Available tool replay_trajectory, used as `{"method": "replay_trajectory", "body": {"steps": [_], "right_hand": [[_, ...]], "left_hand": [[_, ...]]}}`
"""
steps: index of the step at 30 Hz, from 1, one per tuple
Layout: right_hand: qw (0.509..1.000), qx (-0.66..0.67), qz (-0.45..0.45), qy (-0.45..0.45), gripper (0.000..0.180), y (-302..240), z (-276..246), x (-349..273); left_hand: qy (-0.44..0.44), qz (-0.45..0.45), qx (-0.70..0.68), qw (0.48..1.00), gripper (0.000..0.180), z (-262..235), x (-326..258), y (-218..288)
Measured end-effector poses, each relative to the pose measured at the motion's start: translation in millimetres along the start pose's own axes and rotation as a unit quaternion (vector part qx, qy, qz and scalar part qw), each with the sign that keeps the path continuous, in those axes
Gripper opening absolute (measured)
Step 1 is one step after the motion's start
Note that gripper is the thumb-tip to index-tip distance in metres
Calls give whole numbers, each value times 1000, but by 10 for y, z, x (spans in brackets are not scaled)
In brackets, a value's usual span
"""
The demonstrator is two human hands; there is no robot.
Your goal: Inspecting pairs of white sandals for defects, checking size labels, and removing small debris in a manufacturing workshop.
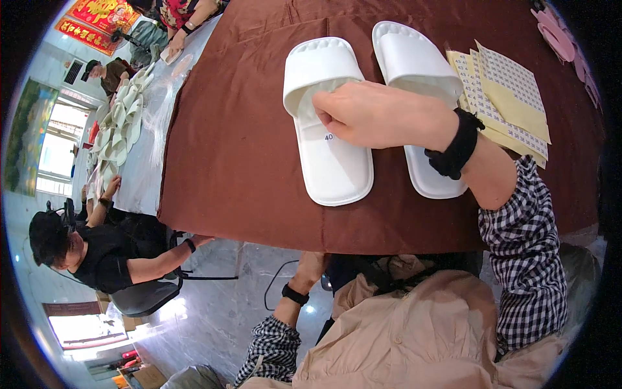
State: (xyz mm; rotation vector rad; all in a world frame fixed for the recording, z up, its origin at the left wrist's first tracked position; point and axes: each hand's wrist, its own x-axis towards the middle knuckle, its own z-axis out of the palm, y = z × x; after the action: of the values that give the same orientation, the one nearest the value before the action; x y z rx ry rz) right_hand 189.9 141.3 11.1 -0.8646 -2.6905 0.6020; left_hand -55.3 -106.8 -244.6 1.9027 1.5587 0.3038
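Observation:
Two white open-toed slippers lie side by side on the brown cloth (233,142), toes pointing away from me. Over the left slipper (337,178) is my right hand (382,117), its fingers curled closed near the insole; whatever they may hold is hidden. A small dark printed mark (328,137) shows on that insole just below the fingers. My right wrist and forearm cross above the other slipper (435,178). Down at the table's front edge, my left hand (312,264) is partly hidden by the cloth, so its fingers cannot be seen.
Yellow-backed sheets of small printed stickers (518,107) lie right of the slippers. Pink slippers (554,35) sit at the far right edge. On the left, a neighbouring table holds a pile of pale slippers (120,129). A seated person (107,259) and others work around it.

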Motion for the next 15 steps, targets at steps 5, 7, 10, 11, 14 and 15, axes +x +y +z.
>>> {"method": "replay_trajectory", "body": {"steps": [5, 7, 10, 11, 14, 15], "right_hand": [[999, -25, -30, 20, 16, 58, 14, -16], [1000, -11, -14, 8, 16, -15, -60, 2], [1000, 5, -6, 13, 17, -37, -92, 21], [999, 17, -16, 34, 18, -46, -94, 21], [998, 9, -27, 52, 18, -15, -46, 5], [998, 24, -20, 63, 18, -41, -64, -28]], "left_hand": [[117, -126, -551, 817, 17, -193, -188, 220], [118, -168, -586, 784, 15, -562, -373, 493], [121, -189, -658, 719, 11, -1008, -508, 840], [122, -176, -649, 730, 9, -1171, -531, 983], [139, -108, -648, 741, 7, -1485, -428, 1329], [145, -71, -634, 756, 7, -1576, -374, 1430]]}}
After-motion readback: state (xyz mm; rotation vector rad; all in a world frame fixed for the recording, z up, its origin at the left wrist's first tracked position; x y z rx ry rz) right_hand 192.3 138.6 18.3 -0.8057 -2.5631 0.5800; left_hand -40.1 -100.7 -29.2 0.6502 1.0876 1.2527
